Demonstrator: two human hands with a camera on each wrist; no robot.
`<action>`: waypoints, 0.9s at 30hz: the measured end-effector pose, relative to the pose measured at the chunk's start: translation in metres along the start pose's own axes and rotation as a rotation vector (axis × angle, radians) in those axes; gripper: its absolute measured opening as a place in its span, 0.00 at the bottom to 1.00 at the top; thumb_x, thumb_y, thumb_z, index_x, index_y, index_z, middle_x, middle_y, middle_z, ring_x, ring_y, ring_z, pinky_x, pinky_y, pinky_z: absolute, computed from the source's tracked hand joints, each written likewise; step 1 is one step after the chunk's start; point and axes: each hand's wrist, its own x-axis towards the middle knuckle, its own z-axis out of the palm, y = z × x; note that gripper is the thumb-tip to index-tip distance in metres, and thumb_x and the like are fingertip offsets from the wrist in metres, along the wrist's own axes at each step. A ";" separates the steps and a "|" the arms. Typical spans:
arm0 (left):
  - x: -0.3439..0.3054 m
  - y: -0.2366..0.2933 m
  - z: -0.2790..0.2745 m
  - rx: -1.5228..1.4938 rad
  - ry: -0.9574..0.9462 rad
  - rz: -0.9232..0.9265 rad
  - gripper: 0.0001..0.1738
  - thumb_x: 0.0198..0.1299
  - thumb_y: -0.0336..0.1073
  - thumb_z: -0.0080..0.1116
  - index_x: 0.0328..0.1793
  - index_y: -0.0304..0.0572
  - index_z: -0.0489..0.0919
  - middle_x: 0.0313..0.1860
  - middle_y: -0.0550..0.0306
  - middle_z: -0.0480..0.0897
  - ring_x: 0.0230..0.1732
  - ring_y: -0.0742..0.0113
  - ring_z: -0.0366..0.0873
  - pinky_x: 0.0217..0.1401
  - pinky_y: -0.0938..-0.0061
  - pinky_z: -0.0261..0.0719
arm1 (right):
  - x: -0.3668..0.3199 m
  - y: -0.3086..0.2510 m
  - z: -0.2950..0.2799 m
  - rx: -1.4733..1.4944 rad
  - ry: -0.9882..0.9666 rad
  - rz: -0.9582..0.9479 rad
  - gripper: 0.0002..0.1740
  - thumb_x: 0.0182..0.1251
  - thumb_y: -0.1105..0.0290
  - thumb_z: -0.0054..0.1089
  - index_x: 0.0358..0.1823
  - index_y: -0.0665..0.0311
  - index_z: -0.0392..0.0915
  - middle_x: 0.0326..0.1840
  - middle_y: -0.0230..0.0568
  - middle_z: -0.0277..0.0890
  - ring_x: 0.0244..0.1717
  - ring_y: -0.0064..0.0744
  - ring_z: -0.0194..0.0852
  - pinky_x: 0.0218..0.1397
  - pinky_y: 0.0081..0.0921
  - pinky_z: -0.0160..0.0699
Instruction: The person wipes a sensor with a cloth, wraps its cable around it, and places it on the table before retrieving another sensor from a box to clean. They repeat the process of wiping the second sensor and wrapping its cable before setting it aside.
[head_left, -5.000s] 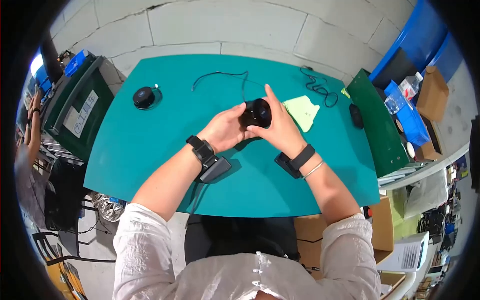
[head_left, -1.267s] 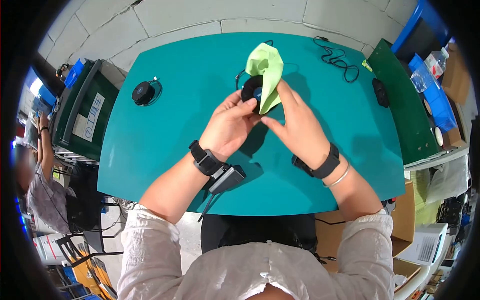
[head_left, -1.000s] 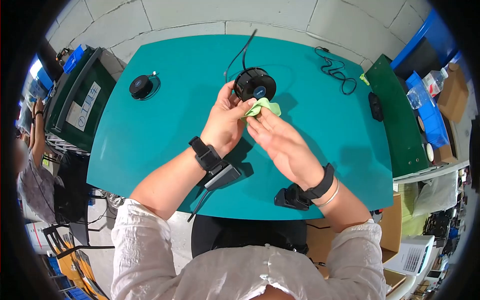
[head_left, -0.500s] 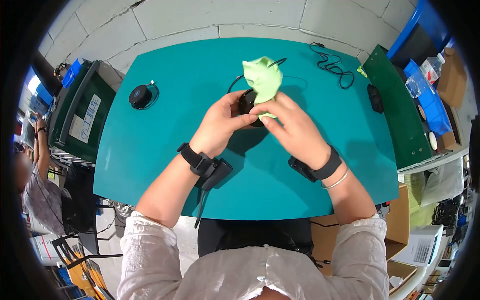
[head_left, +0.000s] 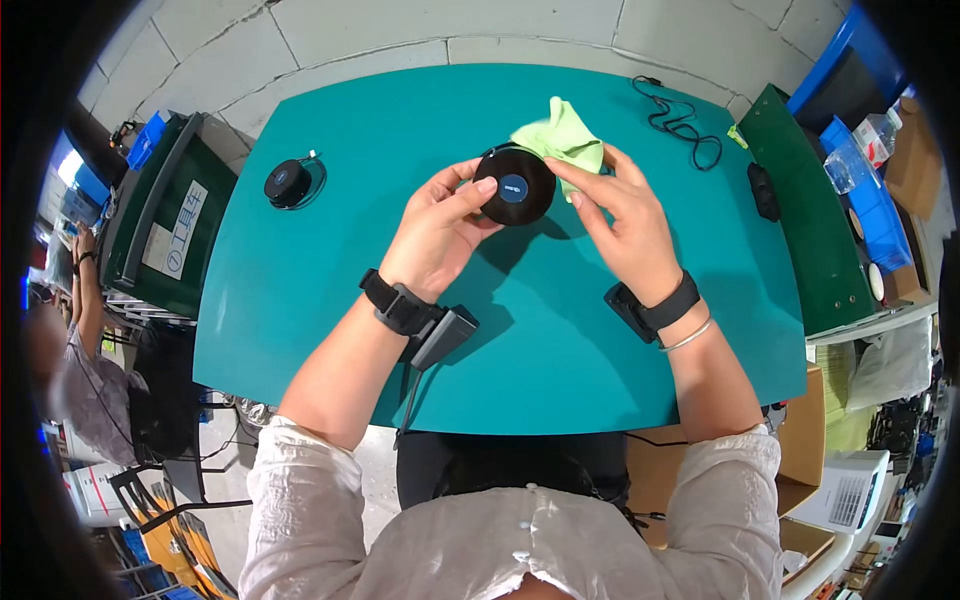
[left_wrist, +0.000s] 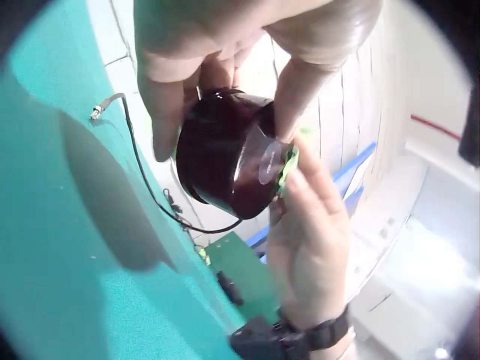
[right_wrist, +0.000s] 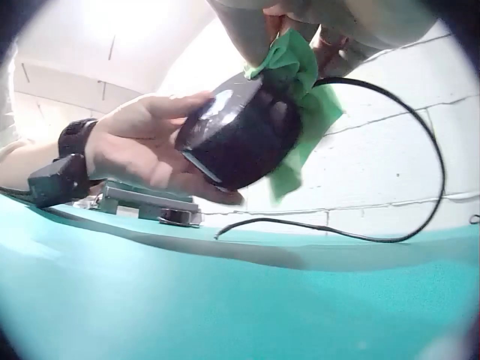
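My left hand grips a glossy black round device by its left side, thumb on the flat face near a round blue label. In the left wrist view the device hangs above the table, and a thin black cable with a metal-tipped plug trails from it. My right hand pinches a light green cloth between thumb and fingers at the device's right edge. In the right wrist view the cloth lies against the device's rim, and the cable loops out behind it.
A second black round device with a coiled cable sits on the green table at the left. A black cord lies at the back right, near a black mouse-like object. Cabinets flank the table; another person is at far left.
The cloth has left the table and is now in my right hand. It has moved over the device and lies at its right edge; the device's labelled face has turned toward the head camera.
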 end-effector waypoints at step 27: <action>-0.003 -0.009 0.007 0.139 -0.167 -0.089 0.25 0.60 0.24 0.64 0.64 0.40 0.70 0.55 0.54 0.79 0.51 0.68 0.80 0.50 0.71 0.80 | -0.009 -0.002 0.019 1.285 0.054 0.730 0.20 0.76 0.61 0.55 0.56 0.71 0.72 0.49 0.35 0.76 0.50 0.20 0.72 0.57 0.20 0.71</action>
